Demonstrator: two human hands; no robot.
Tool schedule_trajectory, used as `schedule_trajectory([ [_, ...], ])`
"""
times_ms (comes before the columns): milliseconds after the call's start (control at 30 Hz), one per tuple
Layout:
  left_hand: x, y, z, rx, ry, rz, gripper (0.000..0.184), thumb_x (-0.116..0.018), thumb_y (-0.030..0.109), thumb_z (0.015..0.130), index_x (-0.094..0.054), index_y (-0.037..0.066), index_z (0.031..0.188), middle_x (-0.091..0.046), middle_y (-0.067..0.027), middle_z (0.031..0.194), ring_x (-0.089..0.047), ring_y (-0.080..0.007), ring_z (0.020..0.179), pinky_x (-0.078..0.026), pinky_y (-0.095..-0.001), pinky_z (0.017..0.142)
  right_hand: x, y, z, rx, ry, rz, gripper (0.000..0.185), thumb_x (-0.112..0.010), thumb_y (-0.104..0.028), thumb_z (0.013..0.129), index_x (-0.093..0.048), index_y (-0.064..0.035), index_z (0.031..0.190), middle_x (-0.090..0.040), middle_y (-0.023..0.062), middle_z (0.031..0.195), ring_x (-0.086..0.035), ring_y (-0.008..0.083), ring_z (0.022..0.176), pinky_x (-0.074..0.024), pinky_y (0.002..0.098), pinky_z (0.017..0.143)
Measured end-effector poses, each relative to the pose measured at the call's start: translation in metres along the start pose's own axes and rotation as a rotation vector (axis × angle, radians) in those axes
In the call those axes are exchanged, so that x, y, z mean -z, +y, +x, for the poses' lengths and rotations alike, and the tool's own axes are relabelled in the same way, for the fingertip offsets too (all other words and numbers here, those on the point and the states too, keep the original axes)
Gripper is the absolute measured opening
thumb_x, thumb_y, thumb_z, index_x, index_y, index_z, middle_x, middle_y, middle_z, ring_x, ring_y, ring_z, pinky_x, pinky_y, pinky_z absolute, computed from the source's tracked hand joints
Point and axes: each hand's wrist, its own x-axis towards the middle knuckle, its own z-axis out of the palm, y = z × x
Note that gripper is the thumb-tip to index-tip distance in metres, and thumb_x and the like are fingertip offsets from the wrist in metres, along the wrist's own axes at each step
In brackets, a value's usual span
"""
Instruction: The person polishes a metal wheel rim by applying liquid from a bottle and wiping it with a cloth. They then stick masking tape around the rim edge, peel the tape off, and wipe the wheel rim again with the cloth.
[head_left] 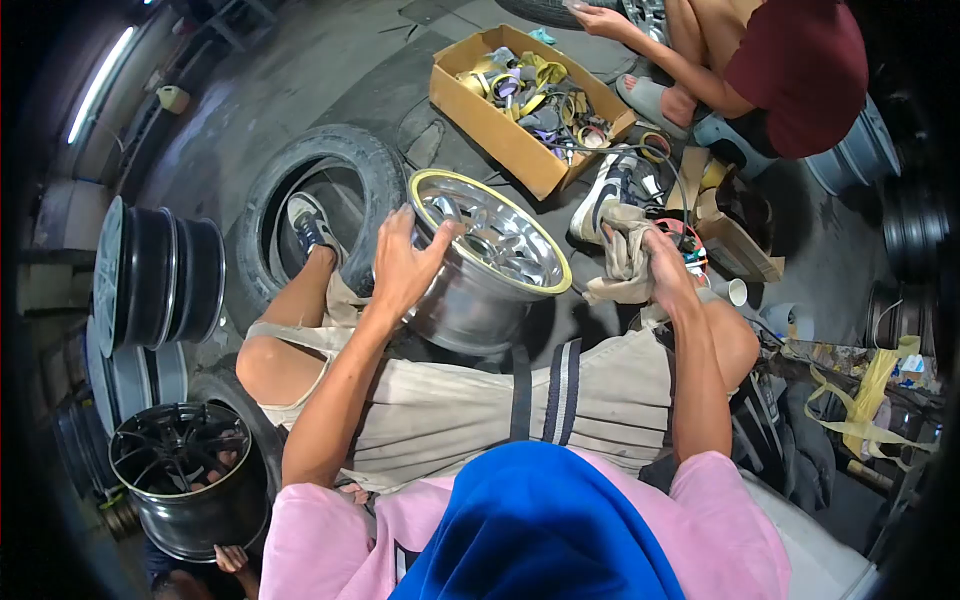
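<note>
A silver alloy wheel rim with a yellow band round its upper lip stands tilted between my knees. My left hand grips its left side, with the thumb over the lip and the fingers partly hidden behind the barrel. In my right hand, held over my right knee, is a crumpled beige cloth. The cloth is apart from the rim, a little to its right.
A bare tyre lies round my left foot. Ahead stands a cardboard box of tape rolls and scraps. A co-worker sits at upper right. Wheel rims are stacked left; another person's hand touches a black rim.
</note>
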Motion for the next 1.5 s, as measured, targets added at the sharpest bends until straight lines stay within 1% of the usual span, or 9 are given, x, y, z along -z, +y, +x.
schedule_trajectory([
  [300,0.023,-0.037,0.067,-0.148,-0.481,-0.283,0.059,-0.065,0.026,0.094,-0.056,-0.006,0.142,-0.059,-0.0238,0.144,-0.055,-0.0328,0.134,-0.038,-0.0383,0.116,0.007,0.019,0.003,-0.005,-0.009,-0.249,0.043,-0.048,-0.015,0.105,-0.056,0.0006,0.144,-0.065,0.0062,0.132,-0.060,0.0141,0.117,-0.0444,0.0286,0.104],
  [367,0.037,-0.025,0.076,0.122,-0.600,-0.479,0.053,-0.064,0.029,0.097,-0.061,-0.005,0.138,-0.063,-0.0198,0.141,-0.058,-0.0277,0.129,-0.042,-0.0367,0.111,0.012,0.022,0.002,0.011,-0.042,-0.306,0.044,-0.047,-0.014,0.104,-0.055,-0.0010,0.146,-0.066,0.0046,0.127,-0.059,0.0130,0.112,-0.0450,0.0274,0.100],
  [533,-0.012,-0.085,0.085,0.109,-0.137,-0.507,0.052,-0.050,0.035,0.108,-0.061,-0.005,0.138,-0.070,-0.0187,0.128,-0.061,-0.0246,0.122,-0.045,-0.0331,0.106,0.009,0.017,-0.004,-0.012,-0.093,-0.306,0.043,-0.048,-0.015,0.104,-0.056,-0.0048,0.145,-0.067,0.0035,0.121,-0.059,0.0127,0.107,-0.0458,0.0273,0.096],
  [667,-0.005,-0.163,0.102,0.386,-0.093,-0.621,0.049,-0.053,0.040,0.106,-0.070,-0.002,0.126,-0.075,-0.0201,0.113,-0.069,-0.0259,0.110,-0.050,-0.0359,0.096,0.009,0.027,0.002,0.073,-0.051,-0.437,0.042,-0.051,-0.015,0.102,-0.058,-0.0029,0.142,-0.068,0.0036,0.119,-0.061,0.0137,0.105,-0.0467,0.0290,0.096],
  [767,-0.017,-0.170,0.099,0.243,0.004,-0.316,0.054,-0.056,0.045,0.103,-0.070,-0.002,0.125,-0.074,-0.0230,0.114,-0.069,-0.0285,0.110,-0.049,-0.0374,0.097,-0.004,0.024,0.000,0.121,-0.084,-0.598,0.042,-0.052,-0.016,0.101,-0.060,-0.0012,0.139,-0.069,0.0049,0.120,-0.062,0.0171,0.109,-0.0464,0.0316,0.098],
  [1033,-0.004,-0.155,0.094,0.372,0.087,-0.408,0.055,-0.059,0.047,0.100,-0.071,-0.003,0.121,-0.074,-0.0240,0.112,-0.069,-0.0313,0.109,-0.050,-0.0386,0.097,-0.029,0.050,-0.004,0.046,-0.403,-0.872,0.047,-0.059,-0.019,0.093,-0.059,-0.0017,0.137,-0.069,0.0206,0.121,-0.065,0.0268,0.115,-0.0480,0.0372,0.101],
  [1133,0.031,-0.134,0.090,0.198,0.147,-0.344,0.047,-0.061,0.039,0.100,-0.072,-0.003,0.119,-0.075,-0.0230,0.111,-0.071,-0.0307,0.105,-0.051,-0.0386,0.094,-0.048,0.051,-0.014,0.134,-0.428,-1.064,0.048,-0.065,-0.022,0.093,-0.060,-0.0026,0.136,-0.068,0.0225,0.125,-0.058,0.0381,0.128,-0.0440,0.0418,0.109],
  [1300,0.155,-0.060,0.051,0.058,0.228,-0.312,0.032,-0.066,0.026,0.101,-0.073,-0.004,0.110,-0.073,-0.0068,0.092,-0.062,-0.0113,0.086,-0.049,-0.0282,0.080,-0.077,0.048,0.003,0.199,-0.376,-1.163,0.043,-0.068,-0.026,0.092,-0.065,-0.0038,0.129,-0.069,0.0252,0.120,-0.051,0.0477,0.134,-0.0377,0.0473,0.116],
  [1500,0.253,-0.060,-0.062,0.247,0.458,-0.319,0.033,-0.062,0.024,0.105,-0.066,-0.001,0.086,-0.056,0.0027,0.076,-0.049,-0.0048,0.074,-0.039,-0.0226,0.067,-0.168,0.036,0.007,0.330,-0.556,-1.086,0.031,-0.065,-0.023,0.091,-0.071,-0.0009,0.111,-0.071,0.0220,0.107,-0.070,0.0385,0.097,-0.0550,0.0450,0.086],
])
